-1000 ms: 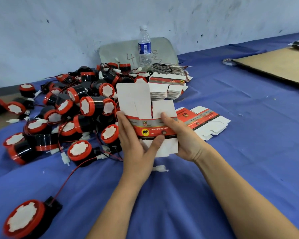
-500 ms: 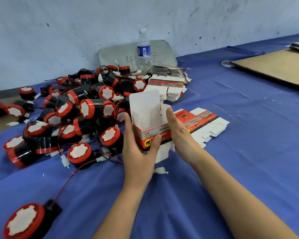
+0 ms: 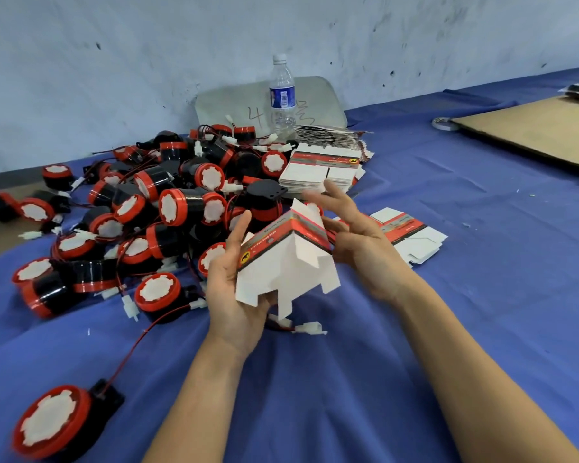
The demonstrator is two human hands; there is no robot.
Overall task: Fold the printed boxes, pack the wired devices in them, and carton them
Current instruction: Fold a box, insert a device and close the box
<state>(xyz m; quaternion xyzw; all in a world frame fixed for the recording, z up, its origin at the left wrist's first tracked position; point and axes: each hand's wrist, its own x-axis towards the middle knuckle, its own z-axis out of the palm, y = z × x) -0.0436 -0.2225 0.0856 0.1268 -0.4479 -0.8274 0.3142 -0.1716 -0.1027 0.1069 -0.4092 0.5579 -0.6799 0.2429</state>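
Head view: left hand (image 3: 233, 297) grips the printed box (image 3: 283, 262), flaps unfolded; right hand (image 3: 358, 243) spread-fingered beside it.

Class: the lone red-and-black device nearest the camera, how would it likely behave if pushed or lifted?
The lone device looks round-bodied, so a push might roll it. Its red wire trails toward the other devices, so lifting could drag or snag it. The casing looks like rigid plastic, probably stiff.

Two bare arms in shot, left hand (image 3: 234, 295) uncovered from fingertips to wrist, left forearm (image 3: 208, 396) bare right down to the frame's edge, right hand (image 3: 358, 242) bare too, fingertips motion-blurred, right forearm (image 3: 465, 362) bare, long, slim.
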